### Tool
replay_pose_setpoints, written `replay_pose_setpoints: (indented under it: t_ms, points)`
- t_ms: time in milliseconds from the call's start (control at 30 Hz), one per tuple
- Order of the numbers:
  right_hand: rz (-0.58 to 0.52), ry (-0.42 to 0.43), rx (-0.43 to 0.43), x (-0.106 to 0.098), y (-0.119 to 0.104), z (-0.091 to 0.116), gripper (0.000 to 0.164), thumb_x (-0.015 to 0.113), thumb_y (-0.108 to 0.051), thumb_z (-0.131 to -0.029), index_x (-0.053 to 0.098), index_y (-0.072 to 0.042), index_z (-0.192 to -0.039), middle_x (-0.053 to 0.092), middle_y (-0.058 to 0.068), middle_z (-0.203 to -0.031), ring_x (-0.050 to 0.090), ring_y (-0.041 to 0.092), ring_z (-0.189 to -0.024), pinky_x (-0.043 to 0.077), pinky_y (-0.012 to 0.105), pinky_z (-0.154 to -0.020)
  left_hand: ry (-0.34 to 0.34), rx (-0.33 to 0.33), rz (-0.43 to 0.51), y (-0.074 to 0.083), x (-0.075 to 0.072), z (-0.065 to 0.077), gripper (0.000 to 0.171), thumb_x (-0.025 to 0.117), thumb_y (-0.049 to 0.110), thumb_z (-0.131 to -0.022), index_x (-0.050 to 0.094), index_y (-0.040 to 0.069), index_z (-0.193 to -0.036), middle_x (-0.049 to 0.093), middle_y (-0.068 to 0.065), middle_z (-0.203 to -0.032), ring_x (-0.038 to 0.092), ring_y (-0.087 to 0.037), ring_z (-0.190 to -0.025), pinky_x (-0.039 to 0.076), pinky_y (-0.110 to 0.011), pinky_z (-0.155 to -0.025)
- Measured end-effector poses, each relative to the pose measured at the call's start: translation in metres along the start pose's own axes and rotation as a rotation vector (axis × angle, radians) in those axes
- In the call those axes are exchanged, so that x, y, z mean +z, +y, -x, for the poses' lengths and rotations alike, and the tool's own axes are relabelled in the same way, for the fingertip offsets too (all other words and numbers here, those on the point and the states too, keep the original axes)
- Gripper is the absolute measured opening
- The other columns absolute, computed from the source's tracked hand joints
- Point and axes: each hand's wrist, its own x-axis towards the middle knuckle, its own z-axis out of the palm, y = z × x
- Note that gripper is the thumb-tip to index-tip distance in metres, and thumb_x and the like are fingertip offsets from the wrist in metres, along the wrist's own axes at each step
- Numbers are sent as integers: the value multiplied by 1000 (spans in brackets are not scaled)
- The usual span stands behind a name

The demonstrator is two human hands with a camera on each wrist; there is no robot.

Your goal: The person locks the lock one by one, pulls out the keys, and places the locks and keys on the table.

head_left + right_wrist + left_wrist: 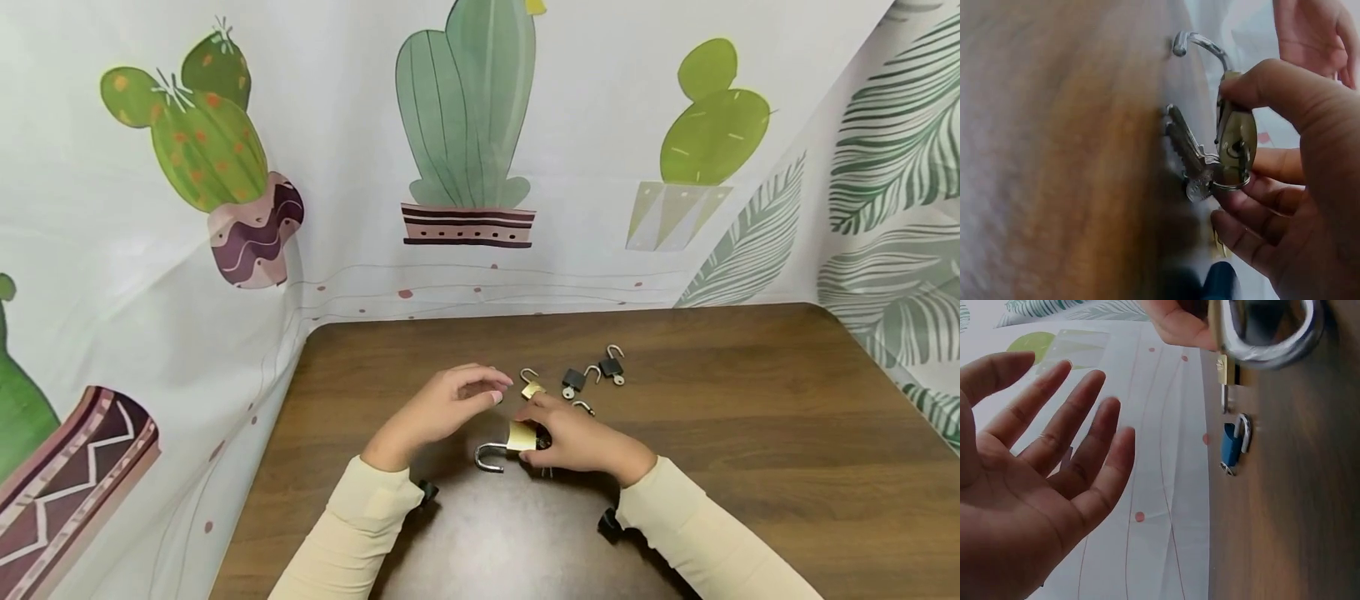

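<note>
My right hand (585, 435) pinches a large brass padlock (522, 436) by its body, thumb on one side and fingers on the other. Its silver shackle (489, 457) is open and points left. In the right wrist view, a ring with silver keys (1196, 164) hangs at the keyhole end of the padlock. My left hand (442, 406) hovers just left of it, fingers loosely bent and holding nothing; its palm (1016, 512) shows in the left wrist view. Past the right fingers lies a smaller brass padlock (532, 389) with its shackle open.
Two dark padlocks (573, 380) with open shackles and keys lie farther back on the brown wooden table (720, 400). Another shackle (583, 407) shows behind the right hand, its body hidden. A blue padlock (1230, 445) appears in the left wrist view. A cactus-print cloth (345, 208) hangs behind.
</note>
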Motion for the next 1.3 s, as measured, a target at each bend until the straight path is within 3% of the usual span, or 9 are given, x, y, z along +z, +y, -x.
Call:
replay_pose_setpoints:
  t_ms: [233,433,633,833,1067,1167,1300]
  points:
    - [-119,37,6,-12,3,1,43,75,-30,-88,66,-10,-125,59,0,-114,56,9,-94,50,25,-83,-67,-9,28,5,-3,1,39,49,-3,-96,65,8,-131,66,-11,-132,63,-34,-122,51,-39,-102]
    - [-251,107,-24,-18,6,2,38,75,-24,-90,65,-11,-124,60,0,-117,60,9,-102,55,32,-91,-83,-50,46,2,-4,1,44,43,-7,-96,63,7,-132,67,-14,-130,68,-27,-113,54,-41,-97]
    - [-480,153,-13,-20,7,4,37,75,-13,-91,64,-5,-125,61,7,-117,60,14,-101,56,29,-88,-46,15,-5,1,-5,2,39,54,-1,-99,66,17,-131,68,-7,-126,66,-21,-111,53,-32,-96]
    - [-658,157,-7,-21,7,6,34,68,-4,-94,62,-1,-127,61,13,-116,60,13,-100,53,22,-86,-62,68,18,11,-5,4,44,59,-2,-96,64,18,-135,64,-8,-129,67,-28,-113,53,-31,-96]
    - [-857,114,-37,-22,6,7,32,59,0,-97,57,8,-128,58,10,-119,68,23,-99,60,31,-83,-86,99,17,23,-5,9,42,69,11,-96,63,19,-137,61,-9,-131,64,-20,-117,55,-31,-97]
    - [-907,101,-55,-22,6,7,34,56,0,-98,54,12,-130,57,8,-122,69,26,-101,60,36,-87,-94,92,15,25,-6,10,46,74,12,-93,63,20,-137,60,-5,-133,62,-16,-118,56,-31,-97]
    - [-912,116,-60,-23,7,7,35,56,-1,-98,54,13,-130,57,8,-122,70,25,-98,59,35,-87,-109,81,3,26,-8,11,50,78,13,-89,63,21,-136,59,0,-134,64,-20,-113,56,-32,-97]
